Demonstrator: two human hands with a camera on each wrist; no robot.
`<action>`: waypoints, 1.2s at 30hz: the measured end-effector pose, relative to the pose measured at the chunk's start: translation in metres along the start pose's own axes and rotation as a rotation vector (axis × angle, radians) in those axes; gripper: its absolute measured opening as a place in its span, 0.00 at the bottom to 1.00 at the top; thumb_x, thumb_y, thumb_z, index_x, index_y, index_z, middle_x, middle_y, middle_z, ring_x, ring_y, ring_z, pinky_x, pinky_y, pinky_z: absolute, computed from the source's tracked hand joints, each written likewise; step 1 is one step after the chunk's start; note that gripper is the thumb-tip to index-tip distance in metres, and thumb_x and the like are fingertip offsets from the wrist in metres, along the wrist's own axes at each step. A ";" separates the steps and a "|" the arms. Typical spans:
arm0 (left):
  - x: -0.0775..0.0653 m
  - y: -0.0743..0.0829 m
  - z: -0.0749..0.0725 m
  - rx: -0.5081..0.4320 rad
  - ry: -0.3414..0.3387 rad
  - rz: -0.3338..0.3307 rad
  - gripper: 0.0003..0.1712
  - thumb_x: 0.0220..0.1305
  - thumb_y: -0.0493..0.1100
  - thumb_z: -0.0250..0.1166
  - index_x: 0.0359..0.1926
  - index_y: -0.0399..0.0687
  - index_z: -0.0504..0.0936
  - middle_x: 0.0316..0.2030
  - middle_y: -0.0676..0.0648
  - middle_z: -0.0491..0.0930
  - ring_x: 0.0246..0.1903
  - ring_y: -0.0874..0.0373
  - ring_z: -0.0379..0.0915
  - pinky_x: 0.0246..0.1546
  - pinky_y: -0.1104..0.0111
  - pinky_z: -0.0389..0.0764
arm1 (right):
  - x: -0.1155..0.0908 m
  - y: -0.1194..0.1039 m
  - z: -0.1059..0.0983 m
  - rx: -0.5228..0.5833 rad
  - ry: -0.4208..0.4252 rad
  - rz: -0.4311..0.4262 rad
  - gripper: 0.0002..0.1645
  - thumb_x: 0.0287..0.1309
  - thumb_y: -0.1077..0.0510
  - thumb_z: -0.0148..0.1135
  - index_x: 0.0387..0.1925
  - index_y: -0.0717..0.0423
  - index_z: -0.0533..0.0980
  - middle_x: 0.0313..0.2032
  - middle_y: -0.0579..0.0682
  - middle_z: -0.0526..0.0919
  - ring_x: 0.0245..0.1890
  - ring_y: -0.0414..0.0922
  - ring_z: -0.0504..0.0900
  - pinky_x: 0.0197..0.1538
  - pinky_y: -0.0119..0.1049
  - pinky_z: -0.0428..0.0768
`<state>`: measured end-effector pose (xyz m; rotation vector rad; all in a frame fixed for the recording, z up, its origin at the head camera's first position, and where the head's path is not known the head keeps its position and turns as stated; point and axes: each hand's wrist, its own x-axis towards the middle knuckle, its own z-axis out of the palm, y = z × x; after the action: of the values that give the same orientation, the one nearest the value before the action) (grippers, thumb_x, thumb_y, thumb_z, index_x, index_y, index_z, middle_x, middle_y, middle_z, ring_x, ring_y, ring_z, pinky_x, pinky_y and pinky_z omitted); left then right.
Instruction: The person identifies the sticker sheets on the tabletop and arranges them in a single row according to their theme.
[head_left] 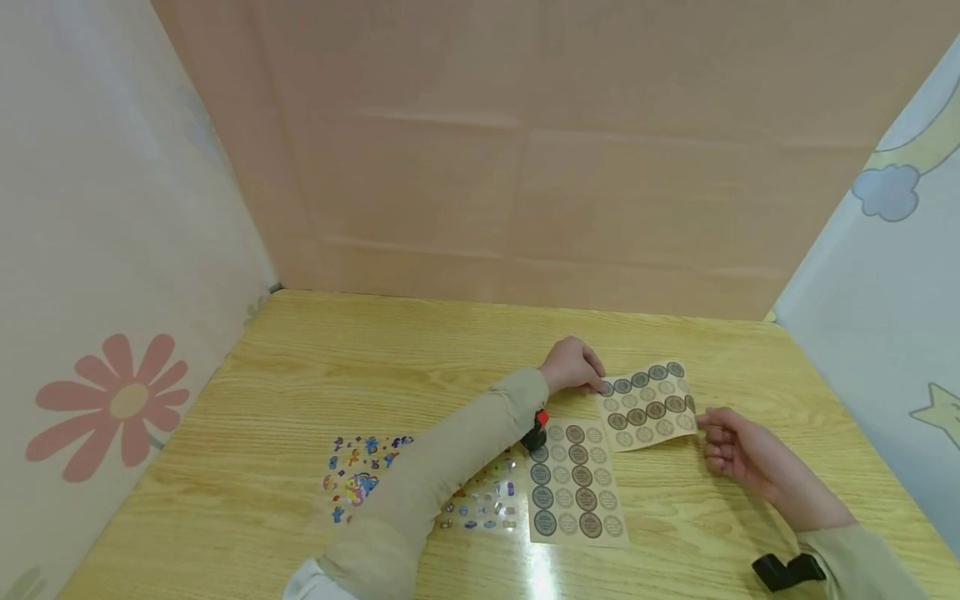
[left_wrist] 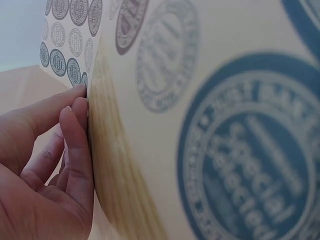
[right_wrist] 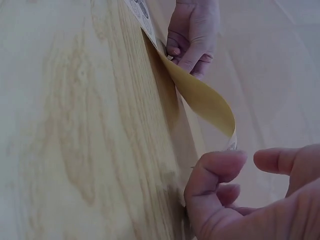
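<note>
My left hand (head_left: 573, 365) pinches the left corner of a sticker sheet (head_left: 647, 406) with rows of round printed labels. The sheet is tilted, its lower right part curving up off the table. In the right wrist view its plain yellowish back (right_wrist: 205, 102) shows. My right hand (head_left: 742, 458) is at the sheet's right edge, fingers loosely bent. There the index finger is right at the sheet's end, while the thumb (right_wrist: 280, 160) stands apart from it. A second sheet of round labels (head_left: 573, 487) lies flat below; its large blue label (left_wrist: 245, 150) fills much of the left wrist view.
Left of the label sheets lie clear sheets of small colourful stickers (head_left: 363, 483), partly covered by my left sleeve (head_left: 442, 475). All rest on a wood-grain table (head_left: 360, 358). A brownish covering (head_left: 517, 167) rises behind it, with patterned panels (head_left: 97, 250) at the sides.
</note>
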<state>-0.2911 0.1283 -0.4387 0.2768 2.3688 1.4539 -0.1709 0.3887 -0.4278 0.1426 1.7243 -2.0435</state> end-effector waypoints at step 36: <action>-0.007 0.024 -0.019 -0.009 -0.129 0.208 0.07 0.49 0.39 0.77 0.27 0.47 0.85 0.25 0.54 0.81 0.29 0.58 0.76 0.33 0.67 0.79 | -0.017 -0.023 -0.003 0.141 0.077 -0.326 0.19 0.68 0.71 0.46 0.45 0.49 0.79 0.37 0.49 0.84 0.33 0.46 0.85 0.37 0.35 0.84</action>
<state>-0.2924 0.1211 -0.4082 0.6117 2.2848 1.4866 -0.1663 0.3990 -0.4012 -0.0182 1.7412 -2.4251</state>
